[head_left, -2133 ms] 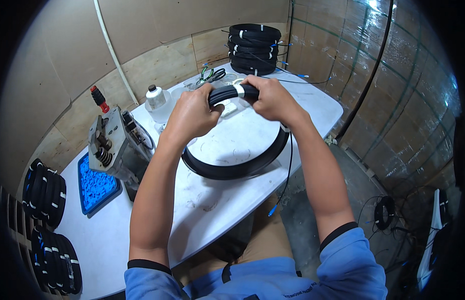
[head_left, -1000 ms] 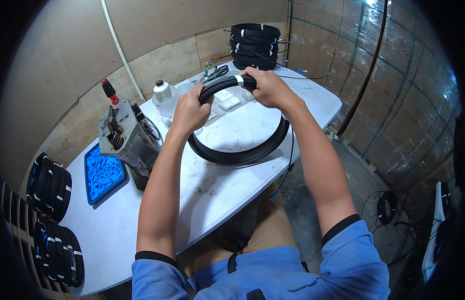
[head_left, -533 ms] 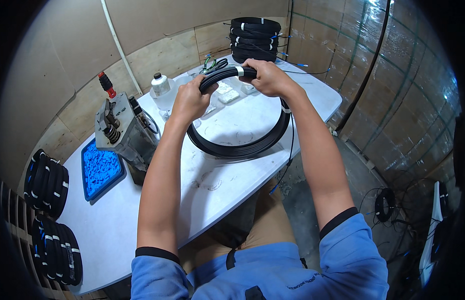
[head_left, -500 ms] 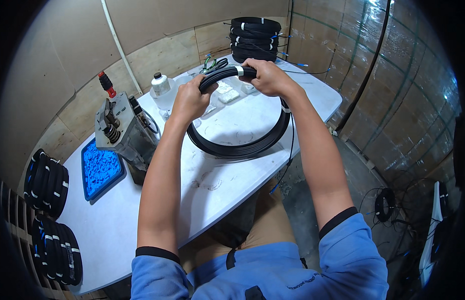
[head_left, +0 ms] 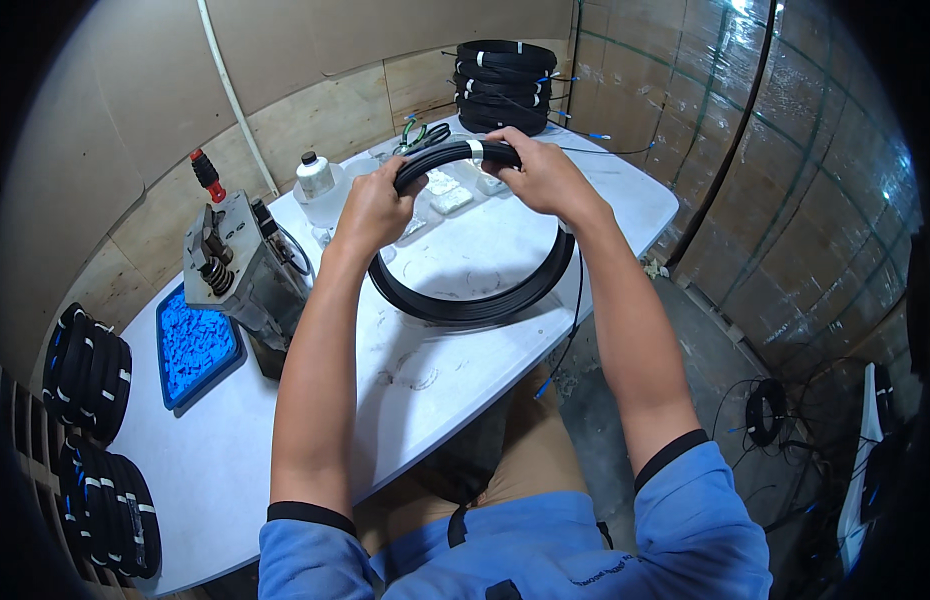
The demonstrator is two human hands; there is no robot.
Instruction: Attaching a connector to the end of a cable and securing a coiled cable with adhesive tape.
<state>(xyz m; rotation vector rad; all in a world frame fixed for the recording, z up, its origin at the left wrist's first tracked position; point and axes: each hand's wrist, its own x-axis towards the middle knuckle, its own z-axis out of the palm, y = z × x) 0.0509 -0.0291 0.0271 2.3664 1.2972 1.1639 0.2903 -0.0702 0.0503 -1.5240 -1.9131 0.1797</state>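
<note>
A coil of black cable (head_left: 475, 307), bound with white tape bands, is held up over the white table. My left hand (head_left: 378, 205) is closed round its far left part. Round the far right part my right hand (head_left: 545, 177) is closed too, with a white band between the two hands. The coil's near side hangs lower, close above the tabletop; whether it touches cannot be made out. From its right side a loose cable end with a blue tip (head_left: 543, 388) dangles past the table edge.
On the white table (head_left: 455, 365) stand a metal machine (head_left: 247, 262), a blue tray (head_left: 235, 372) of small blue pieces, a white bottle (head_left: 314, 177), green-handled pliers (head_left: 412, 133) and stacked black coils (head_left: 505, 88). More coils (head_left: 87, 370) sit at the left; another coil (head_left: 766, 410) lies lower right.
Both hands keep their hold on the coil. The coil has shifted slightly nearer and lower in view, and the whole view has moved a little.
</note>
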